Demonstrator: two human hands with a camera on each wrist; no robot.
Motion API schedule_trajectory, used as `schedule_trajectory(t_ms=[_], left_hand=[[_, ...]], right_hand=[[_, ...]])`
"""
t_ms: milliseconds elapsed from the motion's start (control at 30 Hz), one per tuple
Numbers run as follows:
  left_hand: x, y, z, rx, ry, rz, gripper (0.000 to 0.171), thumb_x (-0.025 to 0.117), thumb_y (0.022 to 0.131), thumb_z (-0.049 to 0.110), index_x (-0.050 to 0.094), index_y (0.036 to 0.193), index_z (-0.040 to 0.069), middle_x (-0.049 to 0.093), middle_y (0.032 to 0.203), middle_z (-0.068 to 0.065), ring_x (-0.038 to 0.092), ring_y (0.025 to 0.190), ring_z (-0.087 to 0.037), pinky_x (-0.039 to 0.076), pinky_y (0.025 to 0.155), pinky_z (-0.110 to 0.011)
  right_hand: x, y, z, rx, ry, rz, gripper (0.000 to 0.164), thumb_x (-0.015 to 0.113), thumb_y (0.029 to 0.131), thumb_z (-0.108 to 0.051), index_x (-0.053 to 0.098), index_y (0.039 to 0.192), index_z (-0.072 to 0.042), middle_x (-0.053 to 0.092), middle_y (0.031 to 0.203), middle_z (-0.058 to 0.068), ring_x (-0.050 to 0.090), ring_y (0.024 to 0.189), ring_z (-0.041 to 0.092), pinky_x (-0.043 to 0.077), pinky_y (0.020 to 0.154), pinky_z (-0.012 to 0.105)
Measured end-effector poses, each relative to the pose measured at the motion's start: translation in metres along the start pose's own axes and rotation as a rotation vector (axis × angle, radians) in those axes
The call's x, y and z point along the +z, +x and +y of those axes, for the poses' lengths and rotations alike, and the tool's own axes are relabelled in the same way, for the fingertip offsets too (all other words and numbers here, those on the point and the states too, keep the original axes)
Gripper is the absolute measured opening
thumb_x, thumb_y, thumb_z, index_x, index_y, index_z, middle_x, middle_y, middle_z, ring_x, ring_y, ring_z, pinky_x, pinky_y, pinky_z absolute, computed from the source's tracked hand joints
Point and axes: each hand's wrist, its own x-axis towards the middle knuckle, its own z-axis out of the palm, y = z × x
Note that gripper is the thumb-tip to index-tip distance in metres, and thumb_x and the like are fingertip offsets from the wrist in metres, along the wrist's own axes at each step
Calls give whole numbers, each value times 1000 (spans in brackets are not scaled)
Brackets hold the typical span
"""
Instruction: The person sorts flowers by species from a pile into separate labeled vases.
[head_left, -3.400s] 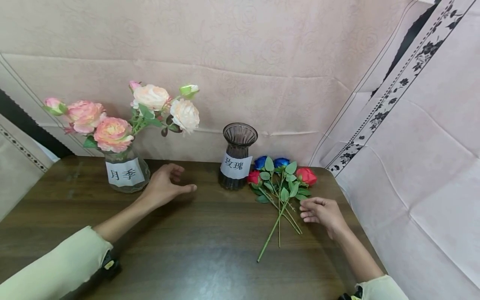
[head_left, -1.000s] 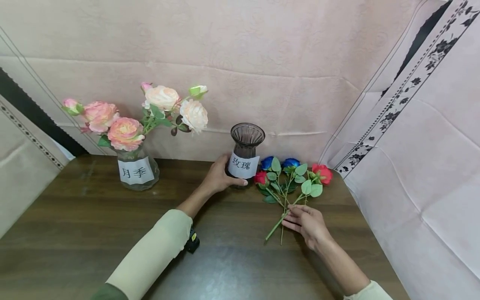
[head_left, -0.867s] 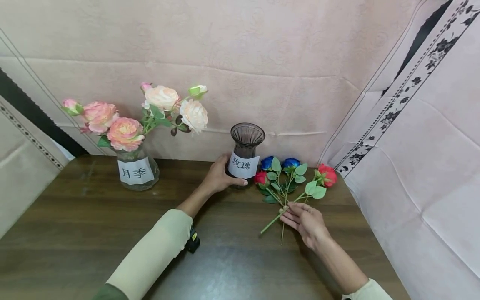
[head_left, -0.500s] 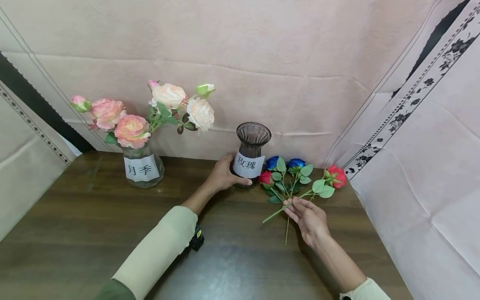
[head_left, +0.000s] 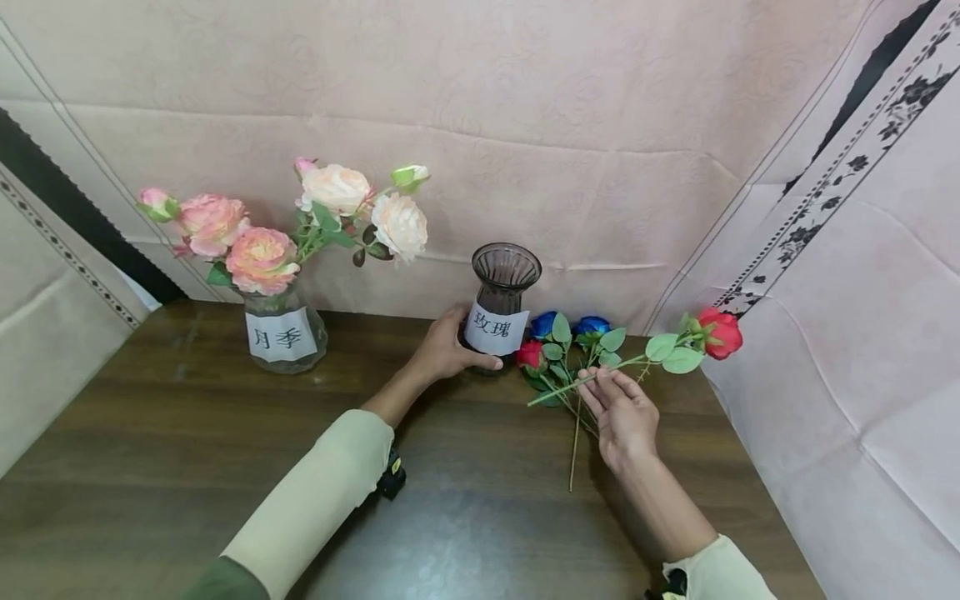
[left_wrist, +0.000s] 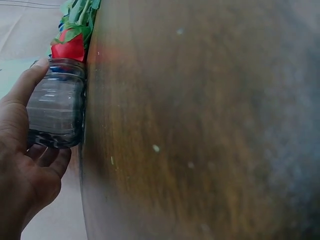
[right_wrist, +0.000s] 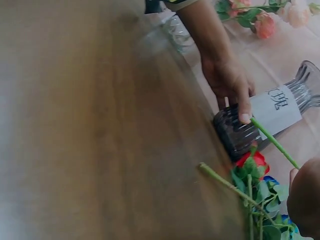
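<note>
My left hand (head_left: pixel 447 348) grips the lower part of a dark glass vase (head_left: pixel 507 279) with a white paper label, upright near the table's back edge. In the left wrist view the thumb and fingers (left_wrist: pixel 62 162) curl round the vase's base (left_wrist: pixel 57 105). My right hand (head_left: pixel 624 414) pinches the green stem of a red rose (head_left: pixel 722 333), held above the table with the bloom to the right and the stem end pointing left. Beneath it lie two blue roses (head_left: pixel 592 326) and another red rose (head_left: pixel 531 355), their stems crossing.
A clear glass vase (head_left: pixel 287 337) with a paper label stands at the left, filled with pink flowers (head_left: pixel 262 260) and cream flowers (head_left: pixel 400 225). A pale cloth (head_left: pixel 570 100) hangs behind the wooden table (head_left: pixel 480 517) and along its right side.
My left hand moved from beside the clear vase to the dark one and took hold of it. My right hand took a red rose's stem and raised it from the others, bloom swinging right.
</note>
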Motion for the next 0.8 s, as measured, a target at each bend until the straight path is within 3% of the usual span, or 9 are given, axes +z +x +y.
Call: schedule_trajectory(t_ms=[133, 433, 800], left_hand=[[1, 0, -2, 2, -15, 3, 111, 107, 77, 28, 47, 168, 6, 59, 163, -16, 58, 152, -37, 47, 130, -55], [1, 0, -3, -4, -18, 4, 113, 108, 76, 31, 47, 168, 6, 60, 162, -16, 60, 150, -37, 50, 128, -55], [2, 1, -4, -3, 1, -1, 114, 107, 77, 31, 45, 170, 7, 60, 163, -15, 60, 150, -36, 51, 126, -55]], right_hand=[[10, 7, -8, -26, 77, 18, 6, 69, 111, -3, 72, 115, -4, 84, 100, 6, 85, 100, 19, 67, 102, 34], [31, 17, -27, -69, 245, 3, 11, 68, 110, -1, 72, 100, -3, 83, 96, 9, 84, 98, 22, 68, 97, 34], [51, 24, -48, -119, 312, 1, 6, 66, 111, -6, 68, 111, 0, 83, 99, 11, 81, 102, 23, 66, 103, 33]])
